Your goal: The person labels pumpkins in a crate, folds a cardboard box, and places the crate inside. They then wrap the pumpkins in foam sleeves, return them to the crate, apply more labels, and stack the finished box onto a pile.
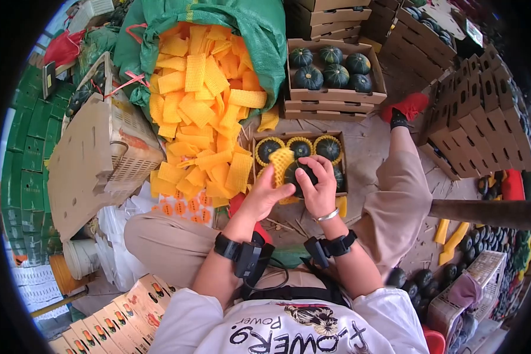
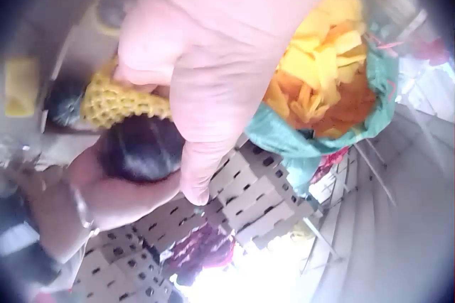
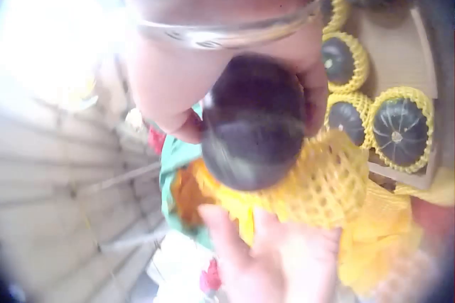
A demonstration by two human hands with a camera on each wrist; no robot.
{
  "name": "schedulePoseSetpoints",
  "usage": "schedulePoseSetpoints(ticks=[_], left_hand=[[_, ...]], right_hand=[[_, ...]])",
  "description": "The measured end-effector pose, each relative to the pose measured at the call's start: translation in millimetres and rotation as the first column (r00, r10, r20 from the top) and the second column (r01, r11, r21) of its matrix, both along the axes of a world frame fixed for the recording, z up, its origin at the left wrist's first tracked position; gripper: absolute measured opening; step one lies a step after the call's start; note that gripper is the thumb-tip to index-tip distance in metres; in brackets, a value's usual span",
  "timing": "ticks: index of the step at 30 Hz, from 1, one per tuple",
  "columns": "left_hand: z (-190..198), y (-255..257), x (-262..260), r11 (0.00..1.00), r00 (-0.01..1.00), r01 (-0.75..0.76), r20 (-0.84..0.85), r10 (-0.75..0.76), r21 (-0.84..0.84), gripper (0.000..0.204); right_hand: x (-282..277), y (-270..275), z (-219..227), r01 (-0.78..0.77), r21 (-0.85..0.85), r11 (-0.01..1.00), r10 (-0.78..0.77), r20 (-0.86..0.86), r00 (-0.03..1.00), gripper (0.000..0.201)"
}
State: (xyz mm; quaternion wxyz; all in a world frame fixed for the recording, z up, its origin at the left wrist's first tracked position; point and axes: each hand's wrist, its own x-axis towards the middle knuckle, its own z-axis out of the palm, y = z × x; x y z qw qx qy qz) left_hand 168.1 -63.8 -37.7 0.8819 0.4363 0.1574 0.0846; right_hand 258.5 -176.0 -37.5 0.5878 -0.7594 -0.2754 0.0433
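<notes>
A dark green squash [image 1: 295, 178] is gripped in my right hand [image 1: 321, 192], its thumb and fingers spread round the sides. Above the open box, my left hand [image 1: 261, 193] holds a yellow foam net sleeve [image 1: 281, 158], with its fingers partly hidden behind the net. The right wrist view has the squash [image 3: 252, 122] right at the net [image 3: 327, 179], most of its dark skin bare. The left thumb [image 2: 206, 154] lies beside the squash in the left wrist view. In the cardboard box [image 1: 344, 141], several squashes sit, the far row in yellow nets.
A green sack [image 1: 265, 35] spills flat yellow foam nets [image 1: 197, 112] to the left. Beyond the box stands a carton [image 1: 336, 96] of bare squashes on stacked cartons. Cardboard stacks [image 1: 478, 118] rise at right. A plastic crate [image 1: 133, 141] stands at left; my legs flank the box.
</notes>
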Motion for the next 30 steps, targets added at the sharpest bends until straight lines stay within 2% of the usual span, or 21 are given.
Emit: schedulePoseSetpoints(ticks=[1,3,4,5,6,8,9,10,11,12,13,14,15,18,19,21,22,26,27,29,30], left_hand=[[-2.8,-5.0,1.0,0.999,0.999,0.006,-0.040,-0.004,0.041,0.065],[-9.8,-16.6,5.4,0.992,0.993,0.013,-0.120,0.002,0.123,0.064],[-10.3,-18.0,4.5,0.999,0.997,0.048,-0.058,-0.048,0.003,0.064],[-9.8,-20.0,1.7,0.989,0.996,0.092,0.007,-0.092,-0.117,0.063],[-9.2,-23.0,-1.1,0.962,0.989,0.139,0.078,-0.124,-0.234,0.063],[-6.2,-27.3,-5.9,0.891,0.979,0.200,0.114,-0.168,-0.408,0.070],[-14.5,-29.5,-6.9,0.856,0.979,0.204,0.101,-0.177,-0.476,0.070],[-21.7,-29.8,-7.0,0.817,0.978,0.205,0.089,-0.187,-0.539,0.070],[-26.4,-29.7,-8.4,0.838,0.978,0.206,0.096,-0.183,-0.506,0.067],[-29.8,-27.3,-9.9,0.867,0.985,0.160,0.024,-0.169,-0.472,0.066],[-32.5,-22.0,-10.4,0.895,0.987,0.116,-0.049,-0.151,-0.432,0.065],[-34.0,-16.9,-10.6,0.920,0.984,0.074,-0.122,-0.130,-0.385,0.065],[-31.7,-18.2,-7.2,0.982,0.978,-0.012,-0.208,-0.028,-0.189,0.063],[-47.8,-18.9,-1.5,0.972,0.939,-0.183,-0.266,0.217,0.147,0.066],[-47.6,-15.9,-2.3,0.976,0.940,-0.200,-0.264,0.216,0.083,0.066],[-41.5,-7.6,-2.8,0.971,0.925,-0.239,-0.309,0.222,-0.020,0.064],[-40.7,-3.7,-1.8,0.964,0.917,-0.257,-0.333,0.220,-0.068,0.063],[-48.3,-7.0,2.4,0.942,0.883,-0.320,-0.391,0.259,-0.099,0.068],[-51.8,-5.8,3.7,0.931,0.873,-0.343,-0.409,0.266,-0.128,0.061],[-53.3,-6.0,3.8,0.941,0.885,-0.320,-0.389,0.256,-0.109,0.061],[-53.7,-7.6,2.4,0.944,0.889,-0.315,-0.381,0.255,-0.101,0.061]], right_hand=[[-4.4,-1.9,-4.7,0.006,0.060,0.998,-0.006,0.007,1.000,0.018],[-4.2,-9.9,-5.6,0.030,0.164,0.986,0.021,-0.299,0.954,0.017],[-2.2,-12.5,-7.2,0.060,0.214,0.975,0.042,-0.444,0.895,0.018],[9.2,-18.5,-16.8,0.180,0.337,0.924,0.124,-0.711,0.692,0.021],[26.2,-31.3,-39.1,0.357,0.419,0.835,0.271,-0.878,0.395,0.024],[30.6,-40.8,-60.6,0.187,0.474,0.860,0.447,-0.879,0.167,0.024],[20.3,-38.2,-56.6,-0.075,0.556,0.828,0.558,-0.805,0.200,0.024],[8.5,-39.3,-49.2,0.083,0.551,0.830,0.553,-0.833,-0.003,0.021],[12.9,-38.1,-63.9,0.045,0.547,0.836,0.539,-0.833,0.120,0.021],[16.4,-35.9,-75.7,0.006,0.537,0.843,0.521,-0.821,0.235,0.021],[25.3,-35.2,-85.3,-0.134,0.198,0.971,0.238,-0.771,0.591,0.020],[32.0,-31.3,-88.3,-0.117,-0.186,0.976,0.011,-0.493,0.870,0.018],[24.8,-23.3,-45.5,-0.002,-0.406,0.914,-0.100,-0.229,0.968,0.016],[12.0,-24.5,-57.1,0.016,-0.247,0.969,0.021,0.147,0.989,0.020],[8.5,-27.0,-62.1,-0.035,-0.201,0.979,0.055,0.093,0.994,0.031],[-5.2,-35.0,-68.1,-0.127,-0.099,0.987,0.091,-0.302,0.949,0.038],[-9.3,-36.3,-71.3,-0.150,-0.036,0.988,0.115,-0.485,0.867,0.042],[-2.4,-29.8,-62.0,-0.106,0.192,0.976,0.216,-0.752,0.623,0.049],[-3.2,-27.5,-65.1,-0.007,0.194,0.981,0.176,-0.876,0.450,0.047],[1.1,-26.3,-73.0,-0.116,-0.125,0.985,-0.019,-0.756,0.654,0.046],[3.6,-25.8,-79.6,-0.145,-0.292,0.945,-0.089,-0.660,0.746,0.045]])
